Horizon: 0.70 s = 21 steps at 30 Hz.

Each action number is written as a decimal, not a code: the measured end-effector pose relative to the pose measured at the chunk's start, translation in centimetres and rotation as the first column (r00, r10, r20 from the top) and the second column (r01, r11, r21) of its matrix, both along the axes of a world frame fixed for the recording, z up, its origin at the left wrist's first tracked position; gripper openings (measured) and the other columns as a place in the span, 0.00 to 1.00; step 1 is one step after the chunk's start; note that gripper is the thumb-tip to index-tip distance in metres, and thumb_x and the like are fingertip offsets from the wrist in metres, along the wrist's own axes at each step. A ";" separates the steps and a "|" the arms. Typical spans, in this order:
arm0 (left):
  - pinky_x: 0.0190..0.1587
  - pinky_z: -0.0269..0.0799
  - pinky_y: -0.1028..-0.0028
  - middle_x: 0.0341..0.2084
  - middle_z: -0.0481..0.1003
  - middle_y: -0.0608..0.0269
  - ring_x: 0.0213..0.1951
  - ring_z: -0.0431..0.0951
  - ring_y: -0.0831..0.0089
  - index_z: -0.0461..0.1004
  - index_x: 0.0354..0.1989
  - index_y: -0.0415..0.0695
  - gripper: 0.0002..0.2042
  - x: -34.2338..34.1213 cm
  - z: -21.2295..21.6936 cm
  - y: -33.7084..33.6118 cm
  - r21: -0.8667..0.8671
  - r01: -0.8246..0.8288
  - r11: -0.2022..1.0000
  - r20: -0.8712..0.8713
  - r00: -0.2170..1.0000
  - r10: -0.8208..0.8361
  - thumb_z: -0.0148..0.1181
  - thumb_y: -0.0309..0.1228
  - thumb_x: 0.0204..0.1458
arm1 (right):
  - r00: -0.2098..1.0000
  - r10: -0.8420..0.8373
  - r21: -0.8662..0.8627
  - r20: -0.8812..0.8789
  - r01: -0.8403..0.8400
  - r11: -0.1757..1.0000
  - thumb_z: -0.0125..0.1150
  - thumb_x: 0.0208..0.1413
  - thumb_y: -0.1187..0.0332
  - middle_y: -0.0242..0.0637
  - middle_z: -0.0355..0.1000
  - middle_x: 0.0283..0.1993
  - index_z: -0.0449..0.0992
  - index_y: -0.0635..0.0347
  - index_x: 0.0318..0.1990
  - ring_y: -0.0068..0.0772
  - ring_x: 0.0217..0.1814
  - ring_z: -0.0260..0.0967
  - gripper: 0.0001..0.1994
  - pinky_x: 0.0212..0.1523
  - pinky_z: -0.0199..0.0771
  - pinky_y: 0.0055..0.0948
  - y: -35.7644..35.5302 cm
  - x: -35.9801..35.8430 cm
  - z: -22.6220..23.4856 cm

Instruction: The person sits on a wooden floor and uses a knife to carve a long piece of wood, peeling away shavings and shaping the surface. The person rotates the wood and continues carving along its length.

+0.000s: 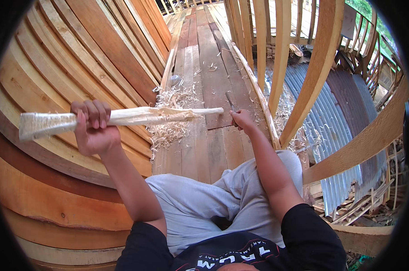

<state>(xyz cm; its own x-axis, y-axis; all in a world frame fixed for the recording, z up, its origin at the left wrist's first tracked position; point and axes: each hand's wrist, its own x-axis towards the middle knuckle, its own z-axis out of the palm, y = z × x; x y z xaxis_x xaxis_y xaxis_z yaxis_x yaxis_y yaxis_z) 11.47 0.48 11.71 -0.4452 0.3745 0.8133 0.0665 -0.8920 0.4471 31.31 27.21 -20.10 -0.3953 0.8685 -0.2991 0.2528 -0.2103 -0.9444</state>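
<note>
My left hand is closed around a pale, roughly carved wooden stick, held nearly level in front of me. The stick flares to a broad, blocky end at the left and narrows to a thin rounded tip at the right, with rough, splintery cuts along its middle. My right hand is closed on a knife whose narrow dark blade points away from me. The handle is hidden in my fingers. The blade stands just beyond the stick's thin tip, apparently apart from it.
Curled wood shavings lie on the plank floor. Stacked boards line the left side. Wooden railing posts stand along the right, with corrugated metal sheets beyond and below them. My crossed legs are close beneath my arms.
</note>
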 end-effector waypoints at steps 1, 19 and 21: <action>0.22 0.52 0.79 0.12 0.53 0.72 0.15 0.53 0.81 0.58 0.26 0.48 0.10 -0.9 0.1 0.6 -0.020 -0.026 0.999 -0.020 0.999 0.026 0.53 0.35 0.53 | 1.000 0.018 0.007 -0.005 -0.018 1.000 0.56 0.59 0.57 0.35 0.69 0.18 0.71 0.61 0.24 0.23 0.14 0.60 0.18 0.12 0.57 0.26 -0.5 -0.1 0.4; 0.23 0.53 0.79 0.11 0.52 0.74 0.16 0.54 0.82 0.57 0.20 0.50 0.13 -4.0 -2.8 9.7 -0.152 0.155 0.976 0.124 0.983 -0.136 0.55 0.28 0.50 | 0.997 0.012 0.146 -0.082 0.000 0.989 0.61 0.54 0.63 0.38 0.71 0.29 0.71 0.64 0.45 0.30 0.25 0.70 0.16 0.26 0.70 0.32 -1.5 -3.4 -1.0; 0.25 0.54 0.77 0.12 0.53 0.72 0.17 0.56 0.80 0.57 0.20 0.50 0.12 -3.9 -2.0 11.1 -0.204 0.358 0.911 -0.053 0.925 -0.375 0.54 0.29 0.50 | 0.999 0.042 0.433 -0.025 -0.027 0.901 0.60 0.56 0.64 0.35 0.69 0.29 0.69 0.63 0.46 0.26 0.27 0.67 0.15 0.21 0.67 0.32 -1.0 -3.9 -1.3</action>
